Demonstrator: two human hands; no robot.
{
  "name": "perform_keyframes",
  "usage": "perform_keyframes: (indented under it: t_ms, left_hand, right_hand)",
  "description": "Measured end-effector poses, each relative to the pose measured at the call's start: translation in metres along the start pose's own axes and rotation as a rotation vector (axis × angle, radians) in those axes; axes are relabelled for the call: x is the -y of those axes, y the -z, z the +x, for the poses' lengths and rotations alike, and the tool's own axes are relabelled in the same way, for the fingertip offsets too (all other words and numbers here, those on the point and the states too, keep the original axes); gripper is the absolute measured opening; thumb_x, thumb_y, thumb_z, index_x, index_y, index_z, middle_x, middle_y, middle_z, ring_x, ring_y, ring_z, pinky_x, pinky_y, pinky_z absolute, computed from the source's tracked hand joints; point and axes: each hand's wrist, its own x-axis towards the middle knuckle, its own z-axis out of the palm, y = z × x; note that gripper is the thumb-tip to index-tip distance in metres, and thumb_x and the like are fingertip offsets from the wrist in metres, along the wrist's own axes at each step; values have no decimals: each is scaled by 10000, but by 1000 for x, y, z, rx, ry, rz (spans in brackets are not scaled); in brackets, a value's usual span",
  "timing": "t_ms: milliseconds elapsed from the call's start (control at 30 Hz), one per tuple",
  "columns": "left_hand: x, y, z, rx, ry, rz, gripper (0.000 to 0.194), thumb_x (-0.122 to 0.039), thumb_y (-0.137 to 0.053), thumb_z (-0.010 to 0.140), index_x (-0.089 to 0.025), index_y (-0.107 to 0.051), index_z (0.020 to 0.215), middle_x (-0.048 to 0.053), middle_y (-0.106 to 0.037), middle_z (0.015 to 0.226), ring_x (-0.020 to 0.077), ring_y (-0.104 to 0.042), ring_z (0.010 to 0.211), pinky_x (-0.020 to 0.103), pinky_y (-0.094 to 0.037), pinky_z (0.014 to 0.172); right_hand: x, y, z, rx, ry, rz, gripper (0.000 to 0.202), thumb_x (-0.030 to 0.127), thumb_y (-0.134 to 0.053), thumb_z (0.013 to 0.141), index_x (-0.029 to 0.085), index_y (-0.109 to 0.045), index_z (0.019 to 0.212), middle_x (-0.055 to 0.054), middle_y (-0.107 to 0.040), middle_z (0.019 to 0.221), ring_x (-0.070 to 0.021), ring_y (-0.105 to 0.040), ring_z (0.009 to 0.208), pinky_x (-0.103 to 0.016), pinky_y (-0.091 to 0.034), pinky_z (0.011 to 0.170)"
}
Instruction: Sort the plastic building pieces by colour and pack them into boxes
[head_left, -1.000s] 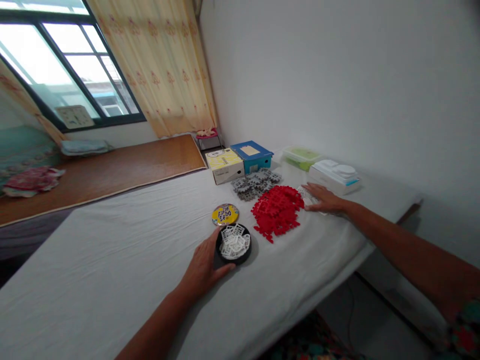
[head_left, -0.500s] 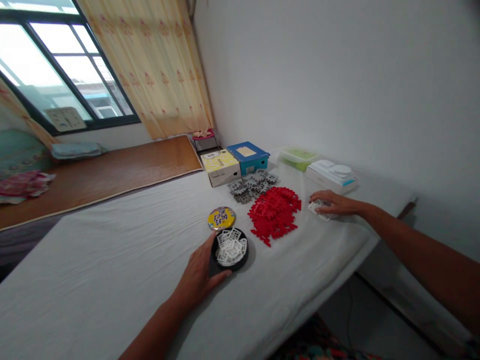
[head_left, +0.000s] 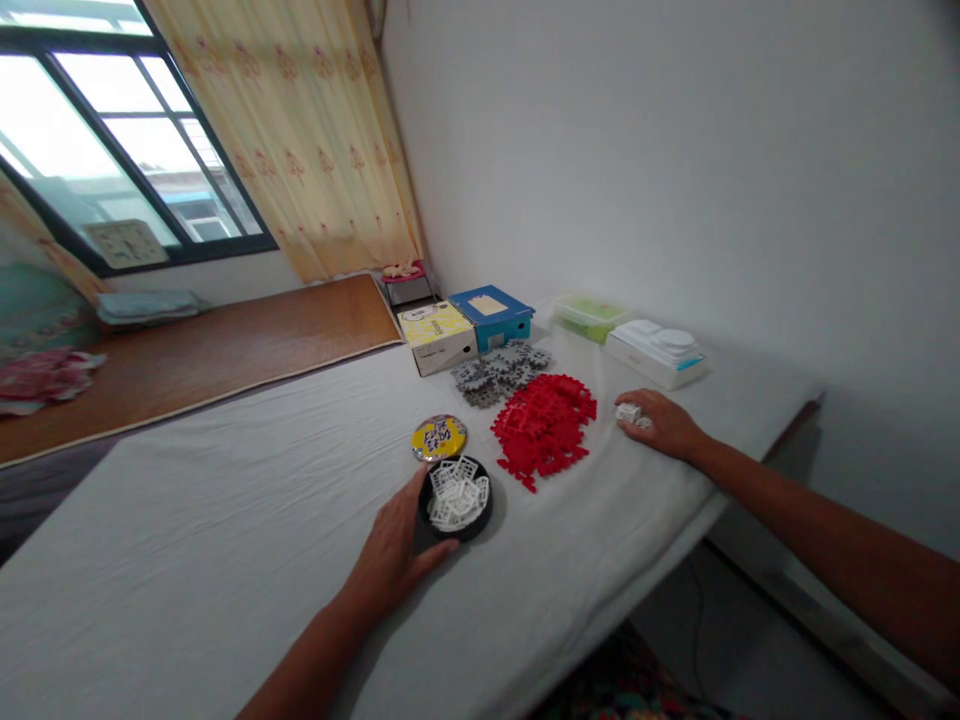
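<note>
My left hand [head_left: 395,537] curves round the near left side of a round black tub [head_left: 491,507], thumb at its front edge. White lattice-like plastic pieces [head_left: 456,493] fill the tub. A round yellow lid [head_left: 439,438] with dark lettering lies just behind it. To the right, my right hand [head_left: 661,424] is closed over a small bunch of white plastic pieces [head_left: 628,412] at the tabletop; some stick out at the fingertips, the others are hidden by the hand. Between my hands lies a heap of red interlocking plastic pieces [head_left: 541,428].
Behind the red heap is a pile of grey pieces [head_left: 499,372]. Farther back stand a yellow-and-white box [head_left: 439,338], a blue box [head_left: 491,315], a clear tub with green contents [head_left: 589,316] and a white box [head_left: 656,355] along the wall. White cloth covers the table [head_left: 247,520].
My right hand has gathered the white pieces from a flat spread into its closed fingers. My left hand stays at the black tub. The whole view has shifted slightly.
</note>
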Motion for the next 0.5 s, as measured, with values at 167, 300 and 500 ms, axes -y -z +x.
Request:
perform_keyframes:
  t_ms: [167, 300, 500]
  left_hand:
    - [-3, 2, 1, 0, 3, -25, 935, -469, -679, 813, -217, -141, 1534, 197, -367, 1526, 362, -412, 1369, 553, -401, 1084]
    - [-5, 4, 2, 1, 2, -24, 938, -477, -683, 807, -219, -150, 1534, 192, -376, 1522, 360, -418, 1366, 547, -410, 1081]
    - [-7, 5, 3, -6, 4, -18, 922, -452, -695, 797, -223, -186, 1531, 175, -396, 1516, 359, -449, 1343, 532, -427, 1070]
  right_hand:
    - [6, 3, -1, -50, -4, -22, 361, 321, -514, 844, 247, -623, 1180, -82, -653, 1129, -254, -621, 1042, -393, -502, 915]
    - [6, 5, 1, -37, 38, -37, 410, 280, -499, 846, 237, -599, 1241, -89, -643, 1177, -251, -626, 1044, -386, -510, 897]
    - [6, 10, 8, 10, 70, -92, 427, 261, -482, 844, 240, -605, 1253, -88, -669, 1143, -250, -652, 973, -376, -518, 858]
